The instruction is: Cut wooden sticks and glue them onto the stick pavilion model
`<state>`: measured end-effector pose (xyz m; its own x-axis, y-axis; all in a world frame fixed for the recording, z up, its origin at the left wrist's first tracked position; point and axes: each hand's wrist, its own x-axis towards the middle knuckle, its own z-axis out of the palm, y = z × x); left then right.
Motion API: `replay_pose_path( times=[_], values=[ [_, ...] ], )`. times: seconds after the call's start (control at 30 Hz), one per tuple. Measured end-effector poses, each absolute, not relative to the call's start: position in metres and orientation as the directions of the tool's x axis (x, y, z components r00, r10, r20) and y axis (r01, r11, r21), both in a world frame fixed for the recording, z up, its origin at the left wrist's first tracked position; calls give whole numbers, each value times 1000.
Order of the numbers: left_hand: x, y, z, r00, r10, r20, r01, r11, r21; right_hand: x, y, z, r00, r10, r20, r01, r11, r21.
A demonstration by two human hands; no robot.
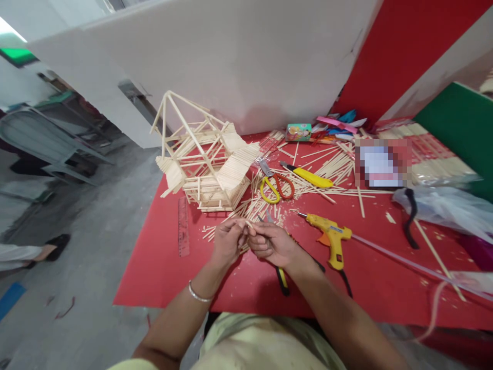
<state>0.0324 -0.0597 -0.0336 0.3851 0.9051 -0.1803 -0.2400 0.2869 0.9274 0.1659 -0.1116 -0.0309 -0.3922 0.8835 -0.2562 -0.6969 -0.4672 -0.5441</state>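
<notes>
My left hand (228,240) and my right hand (271,242) meet above the red table, fingers closed in a pinch. Between their fingertips is a short pale wooden stick (248,224), mostly covered by the fingers. Just beyond them stands a model house frame (210,169) built of thin sticks. Loose wooden sticks (339,167) lie scattered to its right. Partly under my right hand are pliers (283,281) with black and yellow handles. A yellow hot glue gun (329,234) lies to the right, a glue stick running out of its back.
Scissors (275,187) with yellow and red handles and a yellow utility knife (310,176) lie among the sticks. A clear ruler (184,226) is at left. Packs of sticks (435,149) and plastic bags (454,208) sit at right. A white panel (231,61) rises behind the table.
</notes>
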Motion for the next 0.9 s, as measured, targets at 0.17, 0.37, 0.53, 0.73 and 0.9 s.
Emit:
replay_pose_path(
  times=[0.17, 0.37, 0.53, 0.73, 0.9],
  values=[
    [33, -59, -33, 460, 850, -257, -296, 420, 858, 164, -113, -27, -368, 896, -250, -664, -441, -604],
    [33, -55, -34, 633, 711, -308, -290, 586, 756, 159, -114, -32, -112, 957, -268, -548, -284, -786],
    [31, -54, -27, 574, 752, -324, -307, 565, 766, 156, -114, -33, 40, 970, -240, -404, -204, -892],
    [31, -52, -34, 491, 826, -276, -330, 470, 819, 156, -115, -33, 78, 975, -209, -255, -183, -949],
    [30, -53, -41, 445, 860, -251, -242, 385, 891, 157, -118, -33, 176, 978, -110, -45, -103, -994]
  ],
)
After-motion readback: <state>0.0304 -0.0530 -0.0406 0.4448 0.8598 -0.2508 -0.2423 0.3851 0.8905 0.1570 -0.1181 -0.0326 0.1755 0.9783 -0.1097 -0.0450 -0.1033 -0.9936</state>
